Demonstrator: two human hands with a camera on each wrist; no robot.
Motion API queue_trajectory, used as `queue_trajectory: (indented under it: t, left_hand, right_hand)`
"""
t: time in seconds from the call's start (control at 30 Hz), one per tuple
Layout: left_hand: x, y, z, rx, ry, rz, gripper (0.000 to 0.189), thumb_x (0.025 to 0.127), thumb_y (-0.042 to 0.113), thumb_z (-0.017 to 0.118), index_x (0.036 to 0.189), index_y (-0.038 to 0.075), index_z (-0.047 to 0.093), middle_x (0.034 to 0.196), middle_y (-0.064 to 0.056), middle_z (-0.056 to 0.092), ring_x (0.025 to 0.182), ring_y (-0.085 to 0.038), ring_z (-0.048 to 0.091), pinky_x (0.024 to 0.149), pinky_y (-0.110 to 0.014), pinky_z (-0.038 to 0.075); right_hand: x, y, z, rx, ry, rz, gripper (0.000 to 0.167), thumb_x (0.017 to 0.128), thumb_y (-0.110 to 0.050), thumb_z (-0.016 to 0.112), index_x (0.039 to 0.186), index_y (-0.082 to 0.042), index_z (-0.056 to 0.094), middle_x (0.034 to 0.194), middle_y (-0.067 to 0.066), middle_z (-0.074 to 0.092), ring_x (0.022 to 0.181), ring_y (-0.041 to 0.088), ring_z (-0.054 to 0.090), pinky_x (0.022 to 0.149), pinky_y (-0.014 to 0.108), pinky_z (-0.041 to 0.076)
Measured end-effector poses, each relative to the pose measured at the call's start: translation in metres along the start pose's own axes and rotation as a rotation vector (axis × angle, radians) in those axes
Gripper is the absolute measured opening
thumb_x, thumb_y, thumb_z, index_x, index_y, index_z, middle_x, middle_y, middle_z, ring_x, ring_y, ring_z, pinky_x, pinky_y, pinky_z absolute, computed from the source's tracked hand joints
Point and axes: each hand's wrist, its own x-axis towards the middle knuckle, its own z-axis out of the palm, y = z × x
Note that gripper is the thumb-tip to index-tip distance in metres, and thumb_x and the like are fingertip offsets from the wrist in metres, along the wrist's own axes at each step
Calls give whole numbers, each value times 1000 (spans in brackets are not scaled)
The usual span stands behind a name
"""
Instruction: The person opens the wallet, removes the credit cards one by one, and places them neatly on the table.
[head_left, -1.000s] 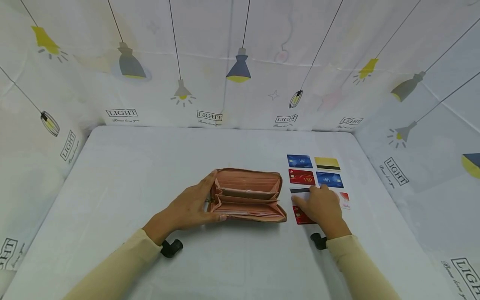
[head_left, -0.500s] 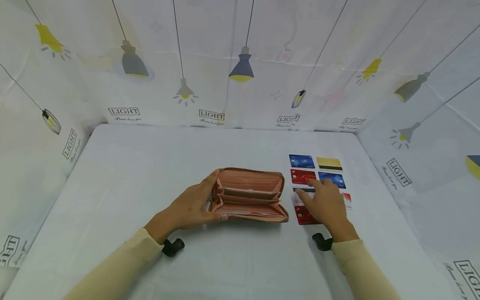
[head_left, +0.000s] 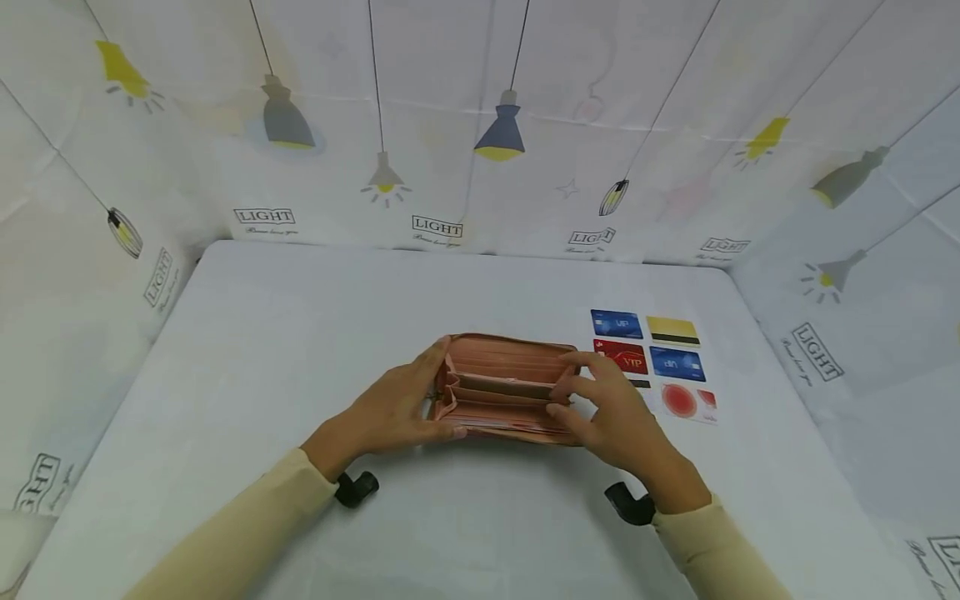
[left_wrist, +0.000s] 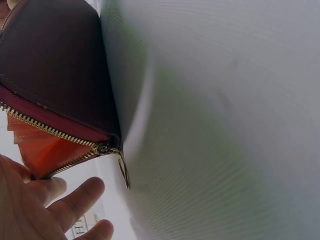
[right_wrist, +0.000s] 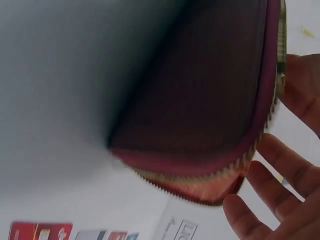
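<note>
A zip-around wallet (head_left: 510, 364) stands unzipped on the white table, its pink-lined pockets facing up. My left hand (head_left: 390, 408) holds its left end, with the thumb at the near edge and fingers at the far edge. In the left wrist view, the brass zip and its pull (left_wrist: 122, 167) are close to those fingers. My right hand (head_left: 618, 417) is at the wallet's right end, fingers parted and lightly bent over the pockets. The right wrist view shows these fingers (right_wrist: 272, 190) near the zip edge; I cannot tell how firmly they touch.
Right of the wallet lie a blue VIP card (head_left: 617, 324), a yellow card (head_left: 673, 331), a red VIP card (head_left: 626, 357), another blue card (head_left: 677, 364) and a white card with a red circle (head_left: 678, 401). My right hand hides others partly. Lamp-printed cloth (head_left: 435, 192) surrounds the table.
My right hand has left the cards and moved left to the wallet's right end. The left hand stays at the wallet's left end. The head view has shifted slightly.
</note>
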Motion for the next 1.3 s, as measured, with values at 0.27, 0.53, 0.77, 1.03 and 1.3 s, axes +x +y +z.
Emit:
queue_trajectory:
  t: [0.27, 0.53, 0.77, 1.03, 1.3]
  left_hand:
    - [-1, 0, -1, -1, -17, -24, 126, 85, 77, 67, 169, 12, -1, 154, -5, 46, 107, -20, 59, 105, -42, 48]
    - [-2, 2, -2, -8, -41, -55, 126, 86, 77, 67, 169, 14, -4, 173, -9, 21, 142, -32, 48, 116, -47, 41]
    - [-3, 2, -1, -15, -62, -74, 128, 84, 79, 67, 168, 19, -8, 175, -7, 12, 150, -34, 39, 119, -49, 37]
    - [-2, 2, -1, -15, -74, -88, 127, 85, 78, 67, 168, 21, -10, 175, -6, 11, 151, -35, 36, 120, -51, 35]
    - [-1, 2, -1, -32, -63, -77, 125, 86, 80, 64, 168, 21, -10, 174, -7, 12, 150, -35, 38, 118, -50, 38]
  right_hand:
    - [13, -24, 18, -149, -73, -167, 11, 87, -27, 87, 95, -23, 80, 134, 12, 64, 128, 34, 58, 104, 58, 49]
    - [19, -33, 23, -287, -83, -245, 14, 84, -37, 89, 94, -28, 84, 134, 10, 65, 133, 33, 53, 107, 63, 44]
    - [25, -34, 26, -322, -77, -464, 16, 82, -36, 91, 94, -26, 85, 131, 10, 67, 131, 34, 57, 106, 60, 48]
    - [28, -29, 27, -303, -85, -473, 16, 82, -30, 91, 96, -24, 86, 130, 11, 67, 128, 33, 59, 106, 56, 50]
    - [29, -29, 36, -410, 30, -599, 20, 82, -27, 92, 93, -15, 81, 119, 11, 71, 116, 32, 65, 100, 52, 55]
